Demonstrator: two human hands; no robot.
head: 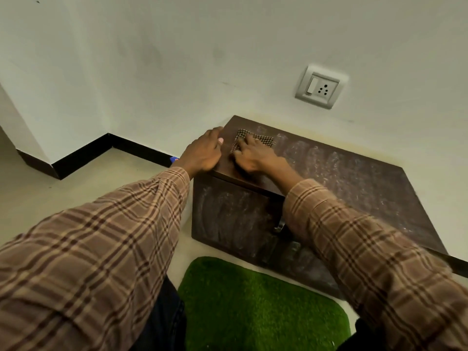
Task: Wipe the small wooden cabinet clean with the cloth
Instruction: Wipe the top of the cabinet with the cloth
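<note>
Cloth flat on cabinet top (far-left corner), right hand fingers spread pressing it

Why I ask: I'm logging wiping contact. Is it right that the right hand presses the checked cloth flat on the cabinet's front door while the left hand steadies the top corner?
Not quite. In the head view the right hand presses the cloth on the cabinet top, not its front door. The left hand does steady the top corner.

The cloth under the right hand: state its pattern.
The cloth has a small dark-and-light check, seen in the head view, flat on the cabinet top.
</note>
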